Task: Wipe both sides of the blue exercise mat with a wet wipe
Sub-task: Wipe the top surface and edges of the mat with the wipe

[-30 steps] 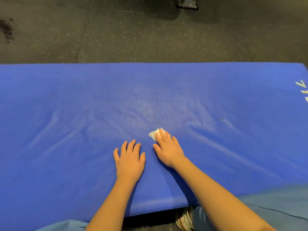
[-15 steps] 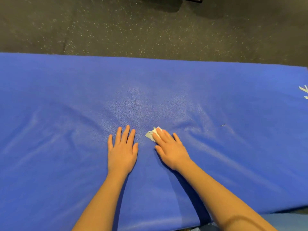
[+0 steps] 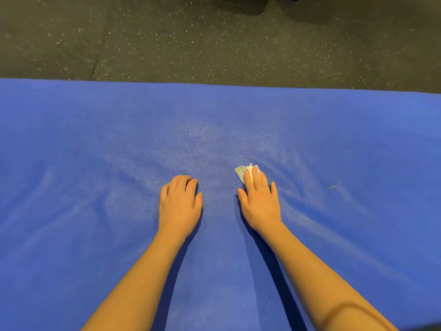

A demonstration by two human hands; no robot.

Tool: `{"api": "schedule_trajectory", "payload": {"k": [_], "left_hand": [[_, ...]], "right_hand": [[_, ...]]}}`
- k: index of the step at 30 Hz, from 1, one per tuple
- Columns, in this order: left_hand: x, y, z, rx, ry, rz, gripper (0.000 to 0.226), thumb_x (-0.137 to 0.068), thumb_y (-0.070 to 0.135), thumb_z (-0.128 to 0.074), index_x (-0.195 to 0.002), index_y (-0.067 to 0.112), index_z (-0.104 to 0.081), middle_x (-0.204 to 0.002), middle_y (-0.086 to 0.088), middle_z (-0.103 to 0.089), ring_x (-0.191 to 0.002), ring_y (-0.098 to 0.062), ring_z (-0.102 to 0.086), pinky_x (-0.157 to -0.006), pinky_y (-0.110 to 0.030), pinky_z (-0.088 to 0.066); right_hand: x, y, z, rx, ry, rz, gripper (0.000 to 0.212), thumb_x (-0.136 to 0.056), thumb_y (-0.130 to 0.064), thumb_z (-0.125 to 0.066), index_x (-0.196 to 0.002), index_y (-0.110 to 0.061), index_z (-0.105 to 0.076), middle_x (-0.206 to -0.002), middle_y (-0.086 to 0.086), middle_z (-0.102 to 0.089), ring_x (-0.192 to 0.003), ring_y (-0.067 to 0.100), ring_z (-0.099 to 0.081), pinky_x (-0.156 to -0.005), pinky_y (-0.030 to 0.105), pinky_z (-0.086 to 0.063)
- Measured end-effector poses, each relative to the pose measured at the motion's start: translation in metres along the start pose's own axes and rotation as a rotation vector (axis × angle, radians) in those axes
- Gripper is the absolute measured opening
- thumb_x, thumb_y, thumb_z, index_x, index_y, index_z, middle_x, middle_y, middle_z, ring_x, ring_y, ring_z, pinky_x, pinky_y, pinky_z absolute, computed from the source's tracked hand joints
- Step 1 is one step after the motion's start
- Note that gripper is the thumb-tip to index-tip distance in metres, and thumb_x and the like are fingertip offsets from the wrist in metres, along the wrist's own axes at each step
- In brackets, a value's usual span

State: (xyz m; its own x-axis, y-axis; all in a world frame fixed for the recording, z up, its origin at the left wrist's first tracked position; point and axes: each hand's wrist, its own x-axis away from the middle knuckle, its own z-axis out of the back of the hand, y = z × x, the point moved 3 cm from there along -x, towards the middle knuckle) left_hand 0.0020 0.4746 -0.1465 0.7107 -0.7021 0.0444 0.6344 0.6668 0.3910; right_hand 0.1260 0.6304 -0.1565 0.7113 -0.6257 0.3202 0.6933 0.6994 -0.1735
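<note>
The blue exercise mat [image 3: 95,144] lies flat and fills the frame from its left edge to its right edge, across the middle and lower parts. Its surface is a fine-grained, pebbled foam, matte, with soft shallow creases fanning outward from where my hands press. A paler, slightly sheened patch sits in the centre of the frame, just above my hands. The mat's far edge runs straight across the upper third of the frame.

My right hand [image 3: 260,201] rests palm down on the mat, right of centre, fingers extended and held close together. The fingertips press flat on the wet wipe [image 3: 241,172], a small crumpled white sheet of thin, soft material; its bunched corner shows at the upper left of the fingers, the rest hidden beneath them.

My left hand [image 3: 180,206] lies palm down on the mat, left of centre, near the right hand but apart from it. Its fingers are curled downward at the knuckles, tips against the foam, holding nothing.

Above the mat, the top of the frame shows a dark floor [image 3: 167,39], rubbery in look, flecked with pale speckles. A thin greenish fleck [image 3: 332,186] lies on the mat at right.
</note>
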Motion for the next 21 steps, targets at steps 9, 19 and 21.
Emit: {"api": "schedule_trajectory", "payload": {"k": [9,19,21], "left_hand": [[-0.050,-0.020,-0.024,-0.134,0.015,0.027,0.054,-0.097,0.038,-0.028,-0.141,0.013,-0.048,-0.151,-0.006,-0.041,-0.141,-0.030,-0.034,-0.112,-0.051,-0.024],[-0.048,-0.021,-0.027,-0.108,0.091,0.025,0.052,-0.096,0.036,-0.032,-0.140,0.014,-0.050,-0.149,-0.005,-0.044,-0.140,-0.029,-0.036,-0.112,-0.051,-0.028],[-0.048,-0.022,-0.026,-0.109,0.090,0.028,0.052,-0.096,0.036,-0.032,-0.140,0.014,-0.050,-0.150,-0.005,-0.043,-0.140,-0.028,-0.035,-0.113,-0.051,-0.028]], "right_hand": [[-0.024,0.000,0.007,-0.002,0.025,0.061,0.065,-0.091,-0.048,-0.006,-0.151,-0.024,-0.014,-0.160,-0.003,-0.004,-0.146,0.017,-0.006,-0.116,0.046,-0.006],[-0.068,0.006,0.014,0.039,0.097,0.134,0.064,-0.093,-0.049,-0.010,-0.150,-0.023,-0.020,-0.159,0.000,-0.010,-0.145,0.019,-0.011,-0.115,0.048,-0.008],[-0.073,-0.001,0.012,0.006,0.112,0.040,0.067,-0.092,-0.052,-0.011,-0.150,-0.021,-0.018,-0.160,0.002,-0.007,-0.146,0.021,-0.008,-0.116,0.048,-0.007]]}}
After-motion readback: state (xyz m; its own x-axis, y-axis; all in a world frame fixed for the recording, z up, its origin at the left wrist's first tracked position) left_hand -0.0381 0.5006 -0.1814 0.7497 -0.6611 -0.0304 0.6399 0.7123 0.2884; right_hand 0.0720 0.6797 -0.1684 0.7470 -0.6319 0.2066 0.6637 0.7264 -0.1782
